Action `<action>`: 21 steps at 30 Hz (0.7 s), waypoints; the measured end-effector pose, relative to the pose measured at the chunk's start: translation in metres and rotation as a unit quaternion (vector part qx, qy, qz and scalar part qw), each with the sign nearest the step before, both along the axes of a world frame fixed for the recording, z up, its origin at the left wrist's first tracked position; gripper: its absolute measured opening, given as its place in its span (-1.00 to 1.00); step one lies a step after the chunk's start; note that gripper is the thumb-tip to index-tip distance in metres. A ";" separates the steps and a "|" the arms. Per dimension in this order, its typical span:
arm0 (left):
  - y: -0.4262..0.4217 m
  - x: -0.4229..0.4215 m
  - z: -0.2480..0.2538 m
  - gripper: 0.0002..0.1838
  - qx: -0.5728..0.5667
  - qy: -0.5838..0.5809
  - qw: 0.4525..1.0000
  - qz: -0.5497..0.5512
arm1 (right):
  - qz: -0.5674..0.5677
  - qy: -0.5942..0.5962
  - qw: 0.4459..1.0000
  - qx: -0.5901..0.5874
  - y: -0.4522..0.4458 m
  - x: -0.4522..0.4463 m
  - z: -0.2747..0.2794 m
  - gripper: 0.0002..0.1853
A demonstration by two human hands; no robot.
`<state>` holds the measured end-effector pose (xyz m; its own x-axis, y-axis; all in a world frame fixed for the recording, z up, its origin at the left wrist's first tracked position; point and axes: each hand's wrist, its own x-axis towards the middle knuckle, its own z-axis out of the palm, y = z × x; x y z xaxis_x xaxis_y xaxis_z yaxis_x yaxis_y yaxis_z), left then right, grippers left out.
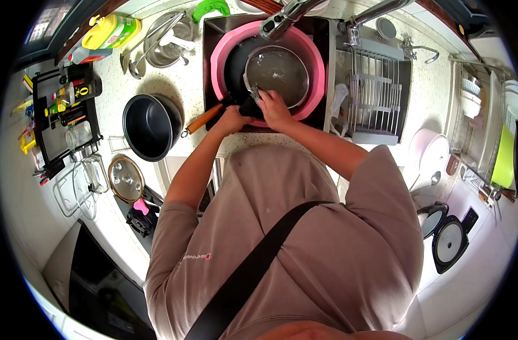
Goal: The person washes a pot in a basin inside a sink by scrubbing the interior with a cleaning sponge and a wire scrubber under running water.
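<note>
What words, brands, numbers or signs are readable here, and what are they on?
"0" (perhaps the letter "O"): yellow, on the black container at left.
Small lettering on the brownish-grey short-sleeved shirt: unreadable.
Label on the yellow-and-green plastic bottle: too blurred.

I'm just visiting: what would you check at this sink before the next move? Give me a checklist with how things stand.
1. Left hand closed on the black handle: ok.
2. Right hand's grip on the shiny scrubber-like piece: cannot tell.
3. Metal pan inside the pink basin: ok.
4. Tap turned off: cannot tell.
5. Wooden handle well away from the left hand: not ok, it's close by.
</note>
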<state>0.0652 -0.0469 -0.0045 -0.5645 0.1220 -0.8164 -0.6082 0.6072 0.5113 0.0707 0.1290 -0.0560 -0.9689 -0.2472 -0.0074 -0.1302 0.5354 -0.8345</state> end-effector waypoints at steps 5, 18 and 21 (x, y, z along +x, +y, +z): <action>-0.001 0.002 -0.003 -0.67 -0.013 -0.014 1.000 0.004 | 0.158 -0.022 0.984 0.078 0.060 -0.017 -0.011 -0.75; 0.001 -0.003 0.006 -0.64 -0.011 -0.020 1.000 0.009 | 0.429 -0.251 0.792 0.354 0.058 -0.079 -0.063 -0.62; 0.001 0.000 0.002 -0.63 -0.010 -0.010 1.000 0.011 | 0.436 -0.253 0.792 0.344 0.062 -0.090 -0.064 -0.60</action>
